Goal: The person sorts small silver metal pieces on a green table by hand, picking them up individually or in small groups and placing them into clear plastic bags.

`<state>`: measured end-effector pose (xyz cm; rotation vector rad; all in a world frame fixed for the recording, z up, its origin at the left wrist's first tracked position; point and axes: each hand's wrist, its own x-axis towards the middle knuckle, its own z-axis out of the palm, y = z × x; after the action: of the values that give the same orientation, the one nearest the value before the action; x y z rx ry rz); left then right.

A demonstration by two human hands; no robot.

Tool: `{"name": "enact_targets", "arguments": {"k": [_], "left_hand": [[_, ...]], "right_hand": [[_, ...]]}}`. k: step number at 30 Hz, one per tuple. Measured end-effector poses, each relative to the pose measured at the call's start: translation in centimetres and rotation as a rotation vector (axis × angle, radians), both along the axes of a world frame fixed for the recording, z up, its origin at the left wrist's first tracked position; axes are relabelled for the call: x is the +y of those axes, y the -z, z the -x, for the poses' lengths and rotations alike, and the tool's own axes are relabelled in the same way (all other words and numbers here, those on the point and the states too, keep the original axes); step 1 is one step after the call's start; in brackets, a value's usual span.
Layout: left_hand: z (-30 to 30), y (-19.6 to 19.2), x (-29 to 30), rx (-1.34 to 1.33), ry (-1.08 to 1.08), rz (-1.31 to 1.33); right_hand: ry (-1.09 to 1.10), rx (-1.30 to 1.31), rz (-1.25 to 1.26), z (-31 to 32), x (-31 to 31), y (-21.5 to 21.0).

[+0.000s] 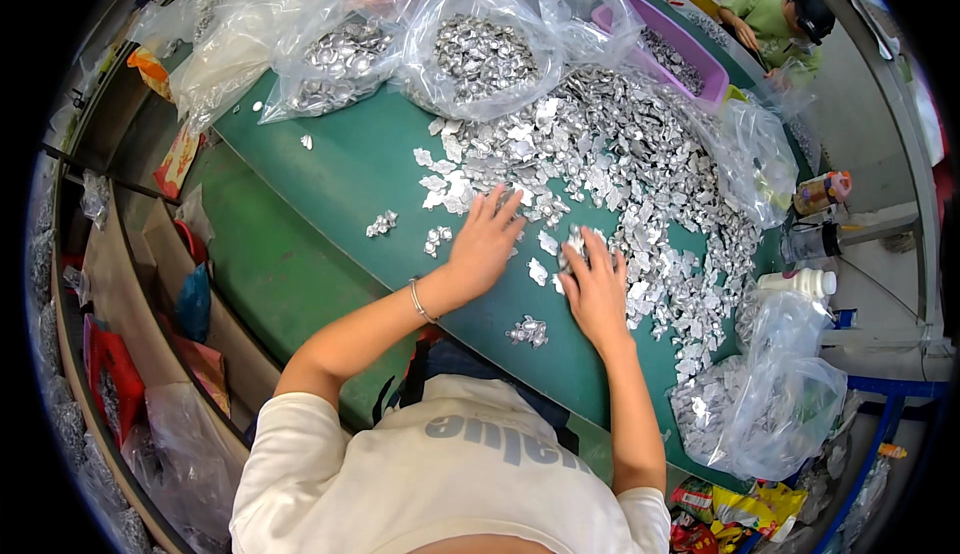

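Heaped in glossy, jagged metal pieces [620, 144] across a smooth green bench [335, 179], beneath spread fingers [492, 208] of the left hand [478, 257] and partly under the right hand [600, 306], with grip there unclear.

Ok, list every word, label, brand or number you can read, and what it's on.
White T-shirt: large grey lettering, upside down in this view; I won't copy it out.
Yellow packet, lower right: print too small to read.
Pink-lidded bottle: markings too small to read.
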<state>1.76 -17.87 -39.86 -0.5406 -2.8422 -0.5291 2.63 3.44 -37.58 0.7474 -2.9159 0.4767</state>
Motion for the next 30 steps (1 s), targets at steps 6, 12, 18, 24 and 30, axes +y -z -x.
{"name": "enact_targets", "arguments": {"k": [6,12,18,24,30], "left_hand": [[0.6,0.2,0.4,0.119,0.046,-0.165],[-1.9,0.2,2.9,-0.037,0.391,-0.149],[0.3,-0.8,1.0,0.085,0.121,-0.157],[-1.8,-0.6,4.9,-0.038,0.578,-0.121],[-0.9,-0.7,4.1,-0.036,0.418,-0.178]], "right_hand": [[0.130,0.020,0.278,-1.6,3.9,-1.3],[0.111,0.127,0.042,-1.0,2.4,-0.8],[0.232,0.126,0.246,-1.2,4.5,-0.1],[0.158,0.100,-0.143,-2.9,5.1,-0.7],[0.179,0.021,-0.208,-8.2,6.6,-1.2]]}}
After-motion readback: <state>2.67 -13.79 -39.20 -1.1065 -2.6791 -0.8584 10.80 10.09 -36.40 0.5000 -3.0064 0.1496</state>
